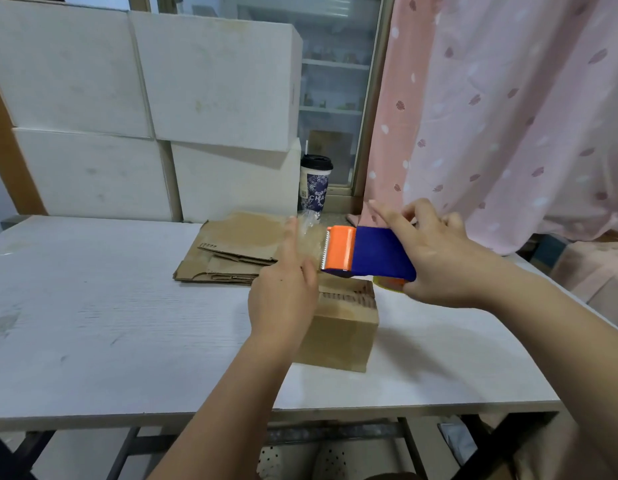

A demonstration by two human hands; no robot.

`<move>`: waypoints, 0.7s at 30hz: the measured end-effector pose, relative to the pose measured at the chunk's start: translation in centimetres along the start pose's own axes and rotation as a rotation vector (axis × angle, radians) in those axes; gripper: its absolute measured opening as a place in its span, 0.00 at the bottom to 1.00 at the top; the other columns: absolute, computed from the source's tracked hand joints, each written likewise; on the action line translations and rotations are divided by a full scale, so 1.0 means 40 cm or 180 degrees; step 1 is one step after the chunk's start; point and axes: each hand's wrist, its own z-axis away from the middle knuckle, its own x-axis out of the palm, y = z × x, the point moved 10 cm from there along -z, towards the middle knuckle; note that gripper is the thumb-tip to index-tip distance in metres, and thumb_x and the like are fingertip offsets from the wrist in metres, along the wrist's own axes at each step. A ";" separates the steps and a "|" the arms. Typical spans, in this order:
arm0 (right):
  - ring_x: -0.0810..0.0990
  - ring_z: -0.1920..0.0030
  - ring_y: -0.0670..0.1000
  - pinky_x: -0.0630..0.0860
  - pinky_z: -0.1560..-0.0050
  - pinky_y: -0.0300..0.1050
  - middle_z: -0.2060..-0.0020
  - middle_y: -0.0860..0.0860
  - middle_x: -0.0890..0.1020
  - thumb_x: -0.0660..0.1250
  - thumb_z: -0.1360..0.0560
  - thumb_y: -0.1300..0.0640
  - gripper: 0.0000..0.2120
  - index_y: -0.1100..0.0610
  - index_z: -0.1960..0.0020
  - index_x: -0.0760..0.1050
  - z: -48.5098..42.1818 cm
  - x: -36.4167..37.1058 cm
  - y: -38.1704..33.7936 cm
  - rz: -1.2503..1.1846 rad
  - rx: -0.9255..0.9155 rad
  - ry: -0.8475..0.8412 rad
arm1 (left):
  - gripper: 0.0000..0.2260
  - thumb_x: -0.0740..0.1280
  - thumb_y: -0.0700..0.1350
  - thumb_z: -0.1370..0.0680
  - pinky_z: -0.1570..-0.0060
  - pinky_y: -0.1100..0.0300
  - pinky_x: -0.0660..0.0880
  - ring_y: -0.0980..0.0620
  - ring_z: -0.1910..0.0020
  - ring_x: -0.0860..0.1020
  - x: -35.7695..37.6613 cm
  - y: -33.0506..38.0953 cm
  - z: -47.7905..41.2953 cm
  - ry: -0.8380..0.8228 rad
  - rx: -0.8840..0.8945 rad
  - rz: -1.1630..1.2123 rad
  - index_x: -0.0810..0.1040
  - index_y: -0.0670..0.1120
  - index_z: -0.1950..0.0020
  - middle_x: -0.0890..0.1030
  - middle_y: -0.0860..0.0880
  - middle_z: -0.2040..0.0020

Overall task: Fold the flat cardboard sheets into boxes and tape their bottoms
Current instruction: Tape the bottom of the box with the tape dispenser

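Note:
A small folded brown cardboard box [342,334] stands on the white table [92,323], right of centre. My right hand [435,261] grips a blue and orange tape dispenser [366,252] just above the box. My left hand [286,289] pinches the clear tape end [309,237] pulled out from the dispenser's toothed edge, with its fingers pointing away from me. A stack of flat cardboard sheets [231,252] lies on the table behind the box. My left hand covers the box's left part.
Large white boxes [144,109] are stacked at the table's far edge. A lidded paper cup [314,183] stands beside them. A pink curtain [508,116] hangs on the right. The table's right corner [550,400] is near my right arm.

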 end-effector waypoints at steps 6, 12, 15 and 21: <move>0.67 0.47 0.51 0.65 0.50 0.42 0.43 0.53 0.69 0.71 0.30 0.58 0.33 0.51 0.28 0.62 0.008 -0.057 0.055 -0.0668 0.0398 0.0421 | 0.29 0.60 0.50 0.22 0.46 0.55 0.70 0.59 0.75 0.59 -0.020 0.013 0.005 0.0416 0.0292 -0.0550 0.52 0.51 0.23 0.63 0.56 0.79; 0.76 0.49 0.51 0.70 0.55 0.42 0.46 0.48 0.73 0.67 0.25 0.61 0.26 0.44 0.31 0.64 0.028 -0.053 0.087 -0.2314 0.0643 0.0794 | 0.22 0.58 0.60 0.22 0.64 0.64 0.75 0.56 0.67 0.80 0.012 -0.066 0.003 0.0307 -0.0288 0.1440 0.61 0.59 0.29 0.82 0.52 0.67; 0.76 0.49 0.45 0.72 0.58 0.40 0.48 0.39 0.75 0.66 0.23 0.59 0.25 0.41 0.32 0.63 0.039 0.028 0.073 -0.3139 0.0933 0.0676 | 0.17 0.58 0.57 0.21 0.66 0.75 0.71 0.59 0.68 0.82 0.013 -0.097 0.017 0.0474 -0.0633 0.2303 0.70 0.56 0.33 0.83 0.53 0.65; 0.76 0.48 0.44 0.73 0.67 0.28 0.48 0.34 0.74 0.68 0.25 0.64 0.30 0.32 0.39 0.63 0.081 0.068 0.066 -0.3361 0.1207 0.1046 | 0.12 0.54 0.61 0.21 0.64 0.63 0.71 0.54 0.66 0.83 0.029 -0.100 0.003 0.0162 -0.0954 0.2877 0.72 0.61 0.44 0.84 0.52 0.63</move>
